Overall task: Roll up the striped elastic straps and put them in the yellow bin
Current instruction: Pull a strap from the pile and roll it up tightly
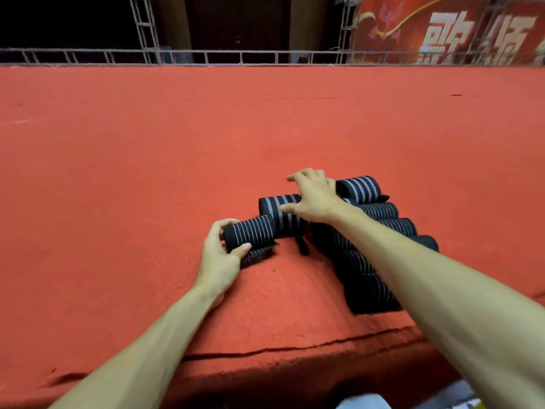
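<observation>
Several black elastic straps with grey stripes lie rolled on the red carpeted surface (177,149). My left hand (219,258) grips the left end of one rolled strap (250,233); its loose dark end sticks out beneath the thumb. My right hand (312,199) rests with spread, bent fingers on a second roll (277,203) just behind it. Another roll (358,187) lies to the right of that hand. A row of further rolls (365,278) runs back toward me under my right forearm. A sliver of yellow (477,404) shows at the bottom right corner; what it is cannot be told.
The red carpet ends in a front edge (295,349) close to me, with a dark seam along it. A metal truss rail (206,57) borders the far side, and a red banner (442,31) hangs at the back right. Something white (365,402) lies below the edge.
</observation>
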A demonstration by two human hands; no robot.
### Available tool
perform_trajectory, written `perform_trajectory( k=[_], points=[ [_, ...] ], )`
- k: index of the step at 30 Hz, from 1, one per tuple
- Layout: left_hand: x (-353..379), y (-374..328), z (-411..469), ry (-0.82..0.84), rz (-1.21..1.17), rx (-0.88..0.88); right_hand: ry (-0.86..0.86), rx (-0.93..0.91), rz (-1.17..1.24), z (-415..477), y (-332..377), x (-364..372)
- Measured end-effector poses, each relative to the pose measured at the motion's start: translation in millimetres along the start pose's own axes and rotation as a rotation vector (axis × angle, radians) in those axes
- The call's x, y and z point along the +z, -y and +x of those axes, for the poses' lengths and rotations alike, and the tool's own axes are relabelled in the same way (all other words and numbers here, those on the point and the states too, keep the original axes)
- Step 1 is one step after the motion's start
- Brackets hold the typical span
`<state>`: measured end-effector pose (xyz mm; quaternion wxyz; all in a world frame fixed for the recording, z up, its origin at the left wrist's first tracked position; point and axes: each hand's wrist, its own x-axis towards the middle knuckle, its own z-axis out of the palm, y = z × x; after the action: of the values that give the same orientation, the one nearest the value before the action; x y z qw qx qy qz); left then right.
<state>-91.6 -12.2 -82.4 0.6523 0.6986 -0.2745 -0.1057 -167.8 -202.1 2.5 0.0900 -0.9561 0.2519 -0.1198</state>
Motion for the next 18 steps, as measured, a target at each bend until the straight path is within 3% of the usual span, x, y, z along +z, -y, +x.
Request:
perform_trajectory(
  k=[6, 11, 14, 18],
  points=[
    [-1, 5, 6, -0.021, 0.017, 0.009, 0.265, 0.002, 0.024, 40, -4, 6],
    [-3, 10, 8, -0.057, -0.035, -0.002, 0.449, -0.028, -0.151, 52, -2, 7],
    [-2, 4, 6, -0.095, -0.039, 0.025, 0.445, -0.031, -0.185, 48, 2, 7],
    [-3, -3, 1, -0.149, -0.057, 0.078, 0.313, -0.037, -0.292, 31, 15, 10]
  ],
)
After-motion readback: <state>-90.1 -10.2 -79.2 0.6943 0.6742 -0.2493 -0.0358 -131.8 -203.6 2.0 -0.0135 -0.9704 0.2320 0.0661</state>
